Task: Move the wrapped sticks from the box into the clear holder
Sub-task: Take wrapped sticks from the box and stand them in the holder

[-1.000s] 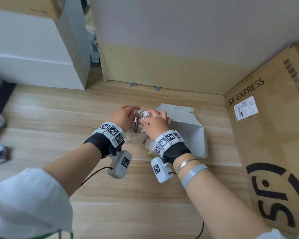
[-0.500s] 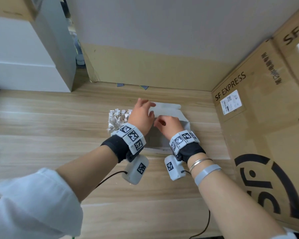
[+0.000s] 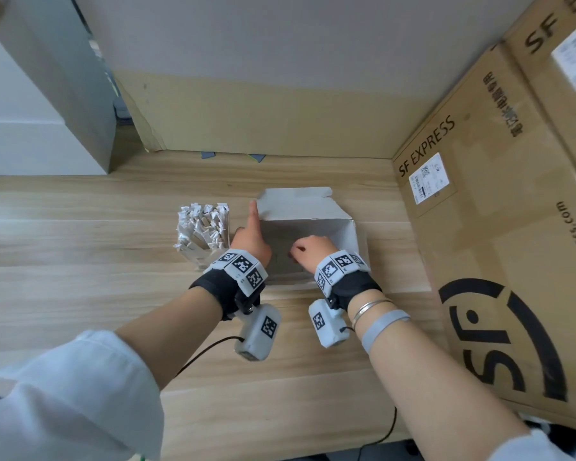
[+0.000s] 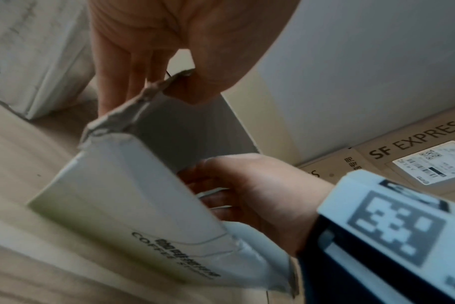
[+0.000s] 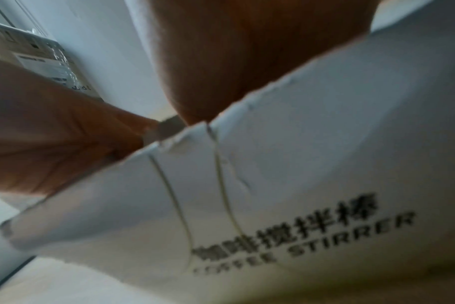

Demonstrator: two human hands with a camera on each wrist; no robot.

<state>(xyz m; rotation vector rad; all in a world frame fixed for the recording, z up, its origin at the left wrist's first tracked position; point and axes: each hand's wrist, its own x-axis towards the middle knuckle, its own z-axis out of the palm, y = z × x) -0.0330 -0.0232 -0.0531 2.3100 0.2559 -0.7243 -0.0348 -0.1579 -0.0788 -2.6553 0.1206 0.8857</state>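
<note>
Both hands have left the clear holder (image 3: 203, 235) and gone to the box (image 3: 308, 227) in the last second; a second ago they were packed together around the wrapped sticks (image 3: 202, 224), which now stand upright and untouched in the holder, just left of the box on the desk (image 3: 80, 261). The left hand (image 3: 251, 237) pinches the box's left wall between thumb and straight fingers, the forefinger lying up along the edge. The right hand (image 3: 310, 252) has dipped into the open top, its fingers curled over the near wall; whether it grasps anything inside cannot be told. No sticks show in the visible part of the box, so the transfer looks nearly or fully done.
</note>
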